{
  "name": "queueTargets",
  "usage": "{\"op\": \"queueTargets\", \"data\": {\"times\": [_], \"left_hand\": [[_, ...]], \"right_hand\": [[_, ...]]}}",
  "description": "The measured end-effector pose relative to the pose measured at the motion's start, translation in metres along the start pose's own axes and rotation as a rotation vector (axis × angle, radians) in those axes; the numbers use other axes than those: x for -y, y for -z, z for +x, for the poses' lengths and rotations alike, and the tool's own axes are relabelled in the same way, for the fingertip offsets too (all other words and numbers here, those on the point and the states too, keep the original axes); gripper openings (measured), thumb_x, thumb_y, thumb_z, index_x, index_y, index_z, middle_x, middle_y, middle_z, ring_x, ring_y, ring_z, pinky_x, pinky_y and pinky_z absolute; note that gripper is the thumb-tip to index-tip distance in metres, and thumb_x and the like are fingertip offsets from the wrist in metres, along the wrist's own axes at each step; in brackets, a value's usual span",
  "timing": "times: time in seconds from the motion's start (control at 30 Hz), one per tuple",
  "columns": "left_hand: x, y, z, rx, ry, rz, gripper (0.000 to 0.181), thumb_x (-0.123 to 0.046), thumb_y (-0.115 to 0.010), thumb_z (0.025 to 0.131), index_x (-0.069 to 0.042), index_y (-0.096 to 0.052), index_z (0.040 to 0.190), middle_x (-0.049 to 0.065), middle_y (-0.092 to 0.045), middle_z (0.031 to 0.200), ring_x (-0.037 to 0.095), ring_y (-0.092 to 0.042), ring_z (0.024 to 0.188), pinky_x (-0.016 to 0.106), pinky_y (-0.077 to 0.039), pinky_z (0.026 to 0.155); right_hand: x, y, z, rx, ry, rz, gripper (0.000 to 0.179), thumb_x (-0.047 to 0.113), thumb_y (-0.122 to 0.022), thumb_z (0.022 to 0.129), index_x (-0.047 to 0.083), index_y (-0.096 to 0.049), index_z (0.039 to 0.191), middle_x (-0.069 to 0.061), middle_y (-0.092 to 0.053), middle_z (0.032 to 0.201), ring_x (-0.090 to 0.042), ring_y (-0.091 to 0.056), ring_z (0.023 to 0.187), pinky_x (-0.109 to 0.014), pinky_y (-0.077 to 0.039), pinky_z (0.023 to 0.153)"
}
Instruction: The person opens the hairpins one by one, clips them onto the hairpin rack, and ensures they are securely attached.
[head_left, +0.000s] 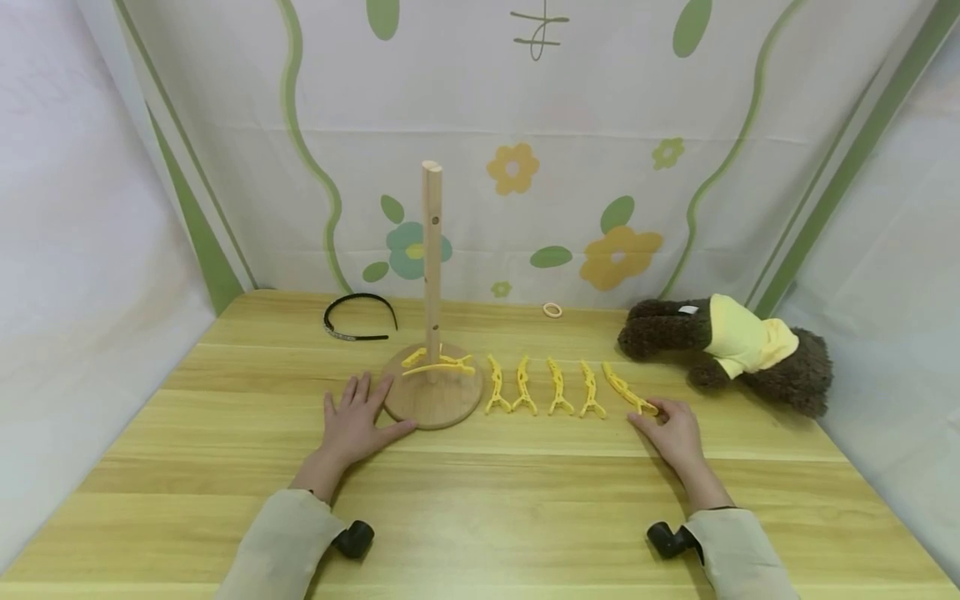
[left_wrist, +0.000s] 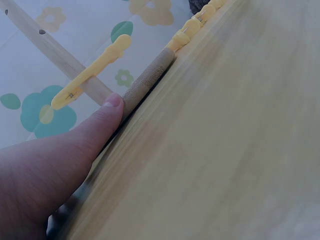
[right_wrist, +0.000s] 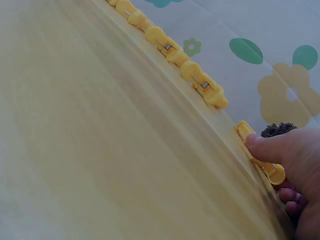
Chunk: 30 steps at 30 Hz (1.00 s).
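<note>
Four yellow plastic clips (head_left: 556, 387) lie in a row left of the right hand (head_left: 677, 433), whose thumb and fingers pinch the near end of a fifth, slanted yellow plastic clip (head_left: 622, 387). The left hand (head_left: 356, 427), fingers spread wide, touches the round wooden base (head_left: 448, 405) of an upright wooden post (head_left: 432, 275).

Count around one stand (head_left: 432, 267)
Right: five clips (head_left: 557, 385), one ring (head_left: 553, 316), one plush toy (head_left: 733, 335); left: one headband (head_left: 343, 335); on it: further clips (head_left: 442, 367), number unclear.

sleeves (head_left: 279, 542): pale grey-beige | wrist units (head_left: 355, 540): black, stubby, rounded
</note>
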<state>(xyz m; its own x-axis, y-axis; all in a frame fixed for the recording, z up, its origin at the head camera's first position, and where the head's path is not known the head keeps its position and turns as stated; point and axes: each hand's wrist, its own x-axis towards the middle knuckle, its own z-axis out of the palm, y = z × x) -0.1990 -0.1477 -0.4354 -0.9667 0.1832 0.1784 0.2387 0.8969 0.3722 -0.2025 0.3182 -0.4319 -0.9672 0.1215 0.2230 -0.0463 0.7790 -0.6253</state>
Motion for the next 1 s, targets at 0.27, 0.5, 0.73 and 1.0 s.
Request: {"op": "queueTargets", "data": {"times": [0.27, 0.5, 0.73, 1.0], "left_hand": [[0.000, -0.001, 0.001, 0.009, 0.004, -0.003, 0.090, -0.071, -0.042, 0.070, -0.014, -0.024, 0.138, 0.023, -0.015, 0.138, 0.039, -0.006, 0.125, 0.061, 0.005, 0.089], [0.000, 0.001, 0.000, 0.010, 0.004, -0.004, 0.090, -0.071, -0.043, 0.070, -0.014, -0.025, 0.137, 0.023, -0.015, 0.138, 0.039, -0.006, 0.125, 0.061, 0.005, 0.089], [0.001, 0.000, 0.001, 0.003, 0.004, -0.004, 0.091, -0.072, -0.042, 0.069, -0.014, -0.025, 0.137, 0.023, -0.015, 0.138, 0.039, -0.006, 0.125, 0.061, 0.005, 0.089], [0.002, -0.002, 0.001, 0.003, 0.002, -0.007, 0.092, -0.073, -0.041, 0.069, -0.014, -0.025, 0.137, 0.023, -0.015, 0.138, 0.039, -0.006, 0.125, 0.061, 0.006, 0.089]], "right_hand": [[0.003, 0.005, 0.004, 0.011, -0.013, 0.020, 0.045, 0.024, -0.061, 0.081, -0.009, -0.052, 0.110, -0.025, -0.051, 0.098, -0.034, -0.050, 0.084, -0.042, -0.040, 0.069], [0.015, 0.018, 0.013, 0.096, 0.003, 0.070, 0.046, 0.022, -0.055, 0.086, -0.009, -0.045, 0.118, -0.028, -0.053, 0.100, -0.038, -0.051, 0.091, -0.042, -0.044, 0.071], [0.033, 0.025, 0.030, 0.147, 0.192, 0.020, 0.041, 0.017, -0.053, 0.087, -0.007, -0.046, 0.119, -0.026, -0.055, 0.101, -0.036, -0.054, 0.086, -0.044, -0.043, 0.069], [0.067, 0.013, 0.040, 0.213, 0.310, 0.065, 0.040, 0.017, -0.051, 0.088, -0.006, -0.046, 0.120, -0.025, -0.052, 0.106, -0.035, -0.053, 0.091, -0.044, -0.042, 0.075]]}}
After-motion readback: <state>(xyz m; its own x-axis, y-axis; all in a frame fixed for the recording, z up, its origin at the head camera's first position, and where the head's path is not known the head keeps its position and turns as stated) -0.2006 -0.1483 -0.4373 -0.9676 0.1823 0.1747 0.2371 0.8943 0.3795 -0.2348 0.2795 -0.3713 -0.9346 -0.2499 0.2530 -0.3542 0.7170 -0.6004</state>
